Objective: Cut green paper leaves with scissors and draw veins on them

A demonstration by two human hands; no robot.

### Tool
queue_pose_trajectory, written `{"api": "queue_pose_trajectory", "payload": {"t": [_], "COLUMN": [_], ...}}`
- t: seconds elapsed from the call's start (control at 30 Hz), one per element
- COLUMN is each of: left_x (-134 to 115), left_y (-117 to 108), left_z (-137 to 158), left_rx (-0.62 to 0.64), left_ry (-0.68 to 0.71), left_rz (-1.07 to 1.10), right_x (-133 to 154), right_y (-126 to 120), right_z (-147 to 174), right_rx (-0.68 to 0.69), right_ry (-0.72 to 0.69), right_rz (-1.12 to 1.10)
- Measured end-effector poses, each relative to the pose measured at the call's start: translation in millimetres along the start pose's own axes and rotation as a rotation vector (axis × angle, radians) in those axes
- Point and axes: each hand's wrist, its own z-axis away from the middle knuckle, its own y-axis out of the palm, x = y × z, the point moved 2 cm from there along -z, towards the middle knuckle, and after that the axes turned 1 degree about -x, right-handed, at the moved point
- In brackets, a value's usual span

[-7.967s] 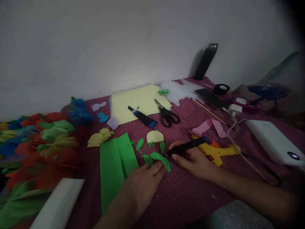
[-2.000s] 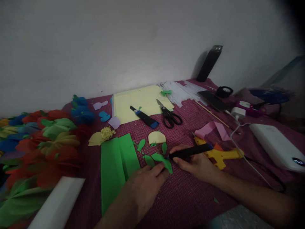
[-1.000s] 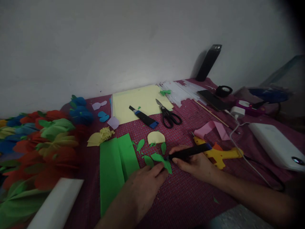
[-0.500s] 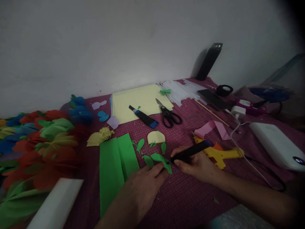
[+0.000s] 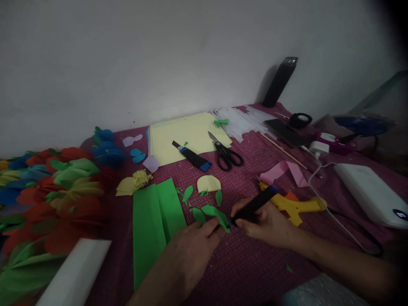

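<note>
My left hand [image 5: 197, 246] presses its fingertips on a small green paper piece [image 5: 214, 212], keeping it against the checked cloth. In my right hand [image 5: 264, 223] is a black utility knife [image 5: 256, 203] with a dark blue end, gripped like a pen. Its tip is at the paper's right edge, close to my left fingers; the blade itself is hard to make out. Several green leaf cutouts [image 5: 188, 194] and a cream half-round paper [image 5: 208, 183] lie just beyond. Folded green sheets [image 5: 148, 238] are left of my left hand.
Behind lie black scissors [image 5: 227, 156], another black-and-blue cutter [image 5: 193, 157] and cream paper sheets [image 5: 183, 131]. To the right are a yellow glue gun [image 5: 295, 206], pink ribbon [image 5: 283, 172], a white power bank [image 5: 371, 193] and cables. Colourful paper flowers [image 5: 63, 187] fill the left side.
The knife's tip has moved slightly right and down, to the paper's right edge, and my right hand has shifted with it. My left hand has stayed in place on the paper.
</note>
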Motion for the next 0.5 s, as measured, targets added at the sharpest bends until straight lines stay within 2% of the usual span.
{"api": "queue_pose_trajectory", "payload": {"t": [0.2,0.4,0.5], "left_x": [0.1,-0.6,0.0], "left_y": [-0.1,-0.7,0.5], "left_z": [0.4,0.1,-0.5], "left_rx": [-0.015,0.008,0.003], "left_ry": [0.014,0.009,0.000], "left_rz": [-0.013,-0.011,-0.002], "right_x": [1.1,-0.6,1.9], "right_y": [-2.3,-8.4,-4.0], "right_z": [-0.2,-3.4,-4.4], "right_rx": [0.084,-0.099,-0.104], "right_ry": [0.030,0.172,0.133], "right_rz": [-0.039,-0.264,-0.250]}}
